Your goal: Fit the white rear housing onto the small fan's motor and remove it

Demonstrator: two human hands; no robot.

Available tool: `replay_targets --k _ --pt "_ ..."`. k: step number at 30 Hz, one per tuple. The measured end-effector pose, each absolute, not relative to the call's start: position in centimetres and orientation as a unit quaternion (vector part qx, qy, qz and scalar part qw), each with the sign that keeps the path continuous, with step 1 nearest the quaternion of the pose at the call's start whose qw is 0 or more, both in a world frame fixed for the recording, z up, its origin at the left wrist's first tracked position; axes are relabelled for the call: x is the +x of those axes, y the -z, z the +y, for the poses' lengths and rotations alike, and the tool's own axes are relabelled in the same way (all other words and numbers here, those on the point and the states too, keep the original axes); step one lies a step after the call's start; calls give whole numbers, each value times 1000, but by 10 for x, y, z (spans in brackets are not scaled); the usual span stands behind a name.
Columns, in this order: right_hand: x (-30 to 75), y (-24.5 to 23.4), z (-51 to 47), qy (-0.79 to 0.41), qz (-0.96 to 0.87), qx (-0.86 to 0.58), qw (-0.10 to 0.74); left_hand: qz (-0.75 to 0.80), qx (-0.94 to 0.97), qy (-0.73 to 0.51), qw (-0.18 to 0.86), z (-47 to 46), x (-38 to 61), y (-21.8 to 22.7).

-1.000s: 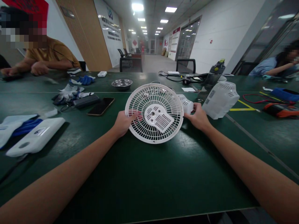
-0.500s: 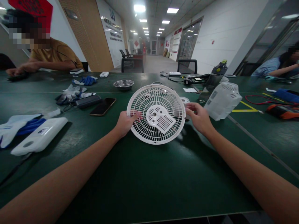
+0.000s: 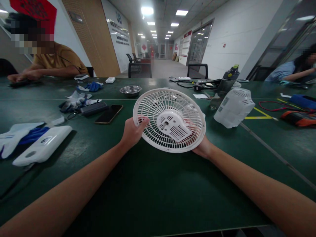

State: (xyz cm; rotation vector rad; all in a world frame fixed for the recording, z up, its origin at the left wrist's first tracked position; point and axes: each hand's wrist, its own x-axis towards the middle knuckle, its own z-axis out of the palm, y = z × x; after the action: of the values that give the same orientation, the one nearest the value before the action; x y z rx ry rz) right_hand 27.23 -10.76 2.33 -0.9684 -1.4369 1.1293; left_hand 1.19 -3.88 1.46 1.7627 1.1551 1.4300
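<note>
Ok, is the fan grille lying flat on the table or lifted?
Lifted and tilted: the left hand grips the fan grille by its rim, and the right hand supports it from underneath.

The fan grille [image 3: 170, 121] is white moulded plastic, smooth with a dull sheen. The table top [image 3: 158, 191] is dark green, matt, faintly mirroring the lights. The bowl [image 3: 130, 90] towards its far edge is polished metal, the phone [image 3: 109, 114] glossy black, the gloves [image 3: 77, 98] soft cloth.

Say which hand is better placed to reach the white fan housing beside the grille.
Right, probably. The right hand holds the fan grille under its right edge, nearest the white fan housing; the left hand grips the left rim and would have to cross over.
</note>
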Motion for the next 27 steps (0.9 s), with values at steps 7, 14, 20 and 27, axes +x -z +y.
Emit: replay_targets --k 7,14,20,27 --pt "290 -28 -103 -374 -548 -464 587 369 526 -506 576 -27 11 -5" --pt "298 -23 -103 -228 -699 -480 479 358 443 -383 727 -34 12 -16" --pt "302 -26 -99 -159 -779 -469 384 396 387 -385 738 -32 16 -17" --pt "334 -34 -83 8 -761 -504 408 393 424 -411 705 -28 18 -9"
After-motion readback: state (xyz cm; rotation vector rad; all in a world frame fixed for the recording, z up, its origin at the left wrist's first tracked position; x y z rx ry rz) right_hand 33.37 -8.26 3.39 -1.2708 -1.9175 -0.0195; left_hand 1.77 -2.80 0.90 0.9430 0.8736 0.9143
